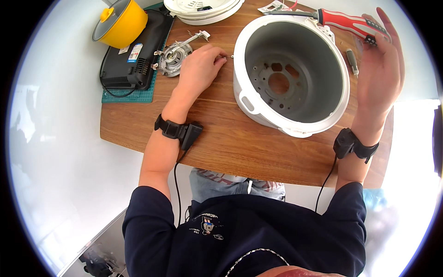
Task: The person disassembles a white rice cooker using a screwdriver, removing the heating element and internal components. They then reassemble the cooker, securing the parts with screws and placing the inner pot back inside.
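My right hand (pixel 379 69) holds a large red and grey screwdriver (pixel 345 23) by the end of its handle, one finger stretched up. The screwdriver's shaft points left across the far rim of a white rice cooker body (pixel 295 78), lid off, with a grey inner wall and holes in its bottom. To the left of the body, my left hand (pixel 203 64) has its fingertips pinched together. Something small and thin shows at those tips, close to the body's outer wall, too small to name. Beside that hand lies a round metal heating plate (pixel 174 57) with a bracket on it.
A yellow pot (pixel 121 23) stands on a black appliance (pixel 131 57) over a green cutting mat (pixel 127 96) at the left. A white round lid part (pixel 203 14) lies at the far edge. A small grey-handled tool (pixel 352 61) rests right of the cooker body.
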Tool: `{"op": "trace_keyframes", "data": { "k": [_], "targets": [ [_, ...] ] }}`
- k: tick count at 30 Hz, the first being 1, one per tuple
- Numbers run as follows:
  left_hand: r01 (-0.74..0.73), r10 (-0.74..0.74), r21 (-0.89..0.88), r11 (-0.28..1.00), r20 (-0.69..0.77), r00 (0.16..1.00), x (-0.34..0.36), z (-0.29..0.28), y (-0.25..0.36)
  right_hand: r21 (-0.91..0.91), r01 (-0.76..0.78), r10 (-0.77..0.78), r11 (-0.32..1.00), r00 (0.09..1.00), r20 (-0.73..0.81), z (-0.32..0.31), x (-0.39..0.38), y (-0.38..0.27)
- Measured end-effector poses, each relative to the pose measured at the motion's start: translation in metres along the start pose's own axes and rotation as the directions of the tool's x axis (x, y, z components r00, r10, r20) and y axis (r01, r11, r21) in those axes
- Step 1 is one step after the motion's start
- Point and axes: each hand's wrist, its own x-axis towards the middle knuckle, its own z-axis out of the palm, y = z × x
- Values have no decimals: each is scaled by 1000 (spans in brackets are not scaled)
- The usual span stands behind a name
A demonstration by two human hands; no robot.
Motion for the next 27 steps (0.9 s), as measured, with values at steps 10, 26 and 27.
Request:
{"op": "trace_keyframes", "data": {
  "k": [10, 26, 27],
  "targets": [
    [-11, 11, 19, 1000, -12, 1000, -4, -1, -4, -412, 263, -304, 872, 952, -37, 32, -16, -7],
    [22, -11, -202, 979, 58, 998, 1, 1, 2, -278, 291, -317, 915, 947, -52, 16, -9, -6],
    [16, -6, -203, 979, 51, 999, 0, 3, 0, -293, 301, -334, 907, 940, -70, 18, -8, -5]
  ]
}}
